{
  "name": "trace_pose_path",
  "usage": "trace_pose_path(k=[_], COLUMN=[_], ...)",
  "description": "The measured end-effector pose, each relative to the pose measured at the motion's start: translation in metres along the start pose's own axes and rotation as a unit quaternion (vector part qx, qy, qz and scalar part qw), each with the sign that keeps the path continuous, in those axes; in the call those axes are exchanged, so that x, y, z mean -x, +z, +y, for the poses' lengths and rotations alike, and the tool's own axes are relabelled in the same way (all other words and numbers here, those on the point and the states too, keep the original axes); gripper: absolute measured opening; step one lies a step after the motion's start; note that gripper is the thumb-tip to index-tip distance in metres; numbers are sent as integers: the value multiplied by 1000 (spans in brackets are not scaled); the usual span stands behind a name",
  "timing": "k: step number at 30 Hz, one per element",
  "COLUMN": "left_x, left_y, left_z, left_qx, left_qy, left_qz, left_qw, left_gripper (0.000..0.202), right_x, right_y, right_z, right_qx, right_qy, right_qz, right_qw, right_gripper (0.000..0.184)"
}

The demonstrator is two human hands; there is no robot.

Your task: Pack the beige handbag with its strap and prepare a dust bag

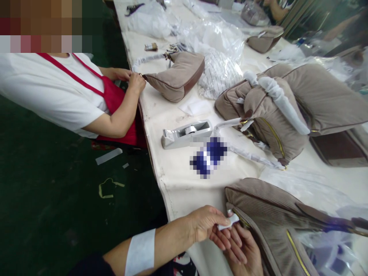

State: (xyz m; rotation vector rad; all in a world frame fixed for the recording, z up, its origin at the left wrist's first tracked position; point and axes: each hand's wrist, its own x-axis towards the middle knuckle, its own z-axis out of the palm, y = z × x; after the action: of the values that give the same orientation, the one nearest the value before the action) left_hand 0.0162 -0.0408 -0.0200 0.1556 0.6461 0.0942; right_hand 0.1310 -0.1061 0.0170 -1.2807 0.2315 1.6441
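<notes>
My left hand [208, 226] pinches a small white wrapping strip [229, 222] between thumb and fingers, at the zipper end of a brown corduroy handbag [267, 207]. My right hand [244, 249] comes up from below, its bent fingers meeting the left hand's at the strip's lower edge. Whatever lies inside the strip is hidden. The bag rests on the table, right beside both hands, with a gold zipper [297, 251] on its side. A white patch [140, 251] sits on my left forearm.
Across the cloth-covered table [178, 199] stand a grey tape dispenser [186, 133], a pile of brown bags [276, 111] with wrapped straps, and clear plastic [221, 69]. A co-worker in a red apron [115, 96] handles another brown bag [178, 74]. Scraps lie on the floor.
</notes>
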Motion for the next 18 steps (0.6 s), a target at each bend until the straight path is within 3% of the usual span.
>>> trace_pose_path(k=[5,7,10,12,15,18], left_x=[-11,-10,-2,5,14,17], left_y=[-4,-1,9,15,20,20], left_z=[-7,-10,-13,-13,-12,-12], left_qx=[33,32,-8,-77,-228,-330], left_qy=[-84,-72,54,151,239,284], left_qz=[-42,-39,2,61,141,179], left_qw=[995,996,998,984,933,883], left_gripper=[24,25,33,37,29,23], right_x=[-9,-10,-3,7,22,27], right_y=[-21,-25,-23,-18,-10,-6], right_z=[-4,-6,-7,-4,0,3], right_qx=[21,39,49,67,114,163], right_qy=[22,37,15,-34,-122,-186], right_qz=[-58,-62,-42,-13,68,156], right_qw=[998,997,998,997,984,956], right_gripper=[29,33,33,34,43,46])
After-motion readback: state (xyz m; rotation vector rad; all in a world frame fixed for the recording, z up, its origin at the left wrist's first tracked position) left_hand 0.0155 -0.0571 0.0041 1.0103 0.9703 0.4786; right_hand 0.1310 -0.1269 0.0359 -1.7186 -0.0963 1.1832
